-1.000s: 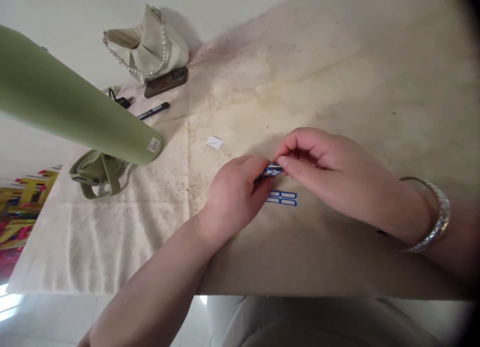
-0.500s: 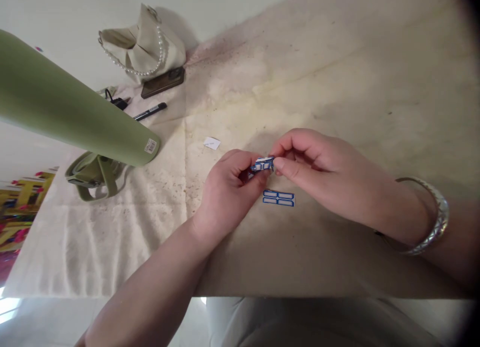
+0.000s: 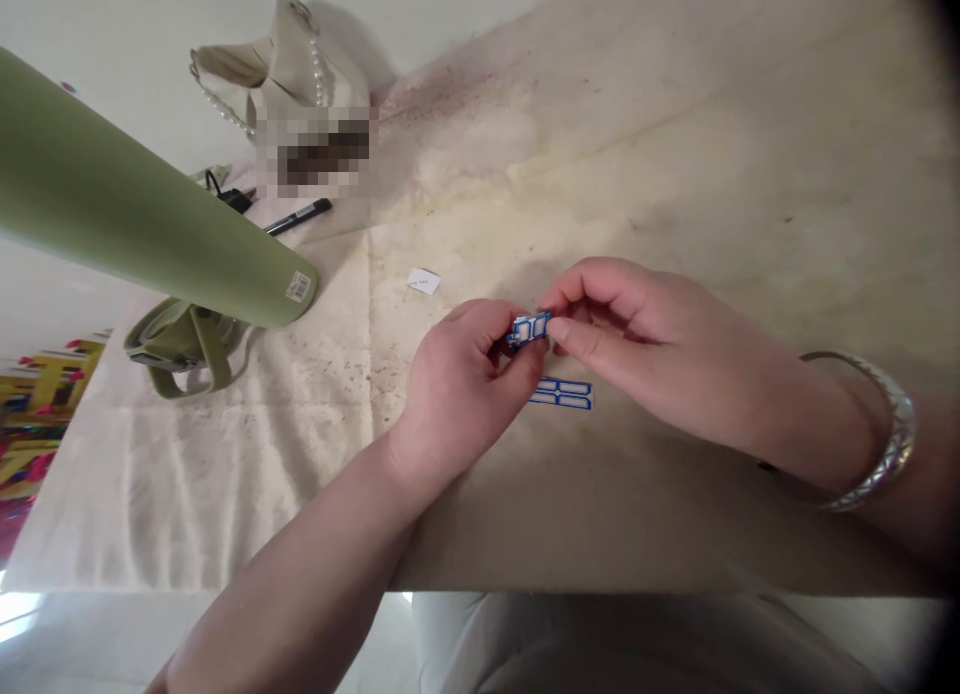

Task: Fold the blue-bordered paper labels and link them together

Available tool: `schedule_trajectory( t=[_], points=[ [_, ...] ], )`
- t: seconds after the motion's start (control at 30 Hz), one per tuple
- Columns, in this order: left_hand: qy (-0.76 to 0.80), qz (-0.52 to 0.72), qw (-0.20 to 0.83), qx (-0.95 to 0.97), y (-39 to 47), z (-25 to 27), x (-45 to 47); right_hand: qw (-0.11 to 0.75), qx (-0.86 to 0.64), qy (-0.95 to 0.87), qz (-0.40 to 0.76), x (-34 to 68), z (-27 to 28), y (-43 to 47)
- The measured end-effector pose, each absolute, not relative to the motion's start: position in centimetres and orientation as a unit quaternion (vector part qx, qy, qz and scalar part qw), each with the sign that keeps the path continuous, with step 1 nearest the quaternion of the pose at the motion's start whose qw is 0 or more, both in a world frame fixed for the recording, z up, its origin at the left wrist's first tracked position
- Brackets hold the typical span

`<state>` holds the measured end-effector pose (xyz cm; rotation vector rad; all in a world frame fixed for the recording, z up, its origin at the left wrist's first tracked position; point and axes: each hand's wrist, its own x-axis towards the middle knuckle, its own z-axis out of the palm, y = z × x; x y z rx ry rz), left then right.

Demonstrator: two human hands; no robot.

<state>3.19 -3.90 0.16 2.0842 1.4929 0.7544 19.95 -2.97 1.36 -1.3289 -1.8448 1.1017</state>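
Observation:
A small blue-and-white folded label sheet [image 3: 532, 327] is pinched between both hands above the cloth. My left hand [image 3: 469, 379] is closed round its left side, thumb in front. From the right, the thumb and forefinger of my right hand [image 3: 626, 339] grip its edge; the other fingers curl behind. A flat sheet of blue-framed labels [image 3: 566, 393] lies on the cloth just below the hands, its left end partly covered by my left hand. Left of the hands lies a small white slip of paper [image 3: 424, 281] with faint print.
A large green bottle [image 3: 172, 204] stands at the left, with its green handled lid [image 3: 187, 349] beside it. A black pen [image 3: 298, 217] and a cream handbag [image 3: 289, 69] are farther back. Beige cloth [image 3: 675, 534] covers the table to its front edge.
The folded label sheet has turned a little, so its blue-framed face shows more plainly. My left hand now covers more of the flat sheet. The view has shifted slightly.

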Motion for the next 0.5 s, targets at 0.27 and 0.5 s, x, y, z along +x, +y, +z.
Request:
schedule_trajectory(
  t=[0.27, 0.5],
  points=[
    [0.527, 0.217, 0.186, 0.8, -3.97, 0.68, 3.38, 0.274, -0.497, -0.713, 0.412, 19.86, 1.47, -3.0],
    [0.527, 0.2, 0.175, 0.807, -4.1, 0.56, 3.43, 0.265, -0.494, -0.724, 0.401, 19.92, 1.38, -3.06]
  ],
)
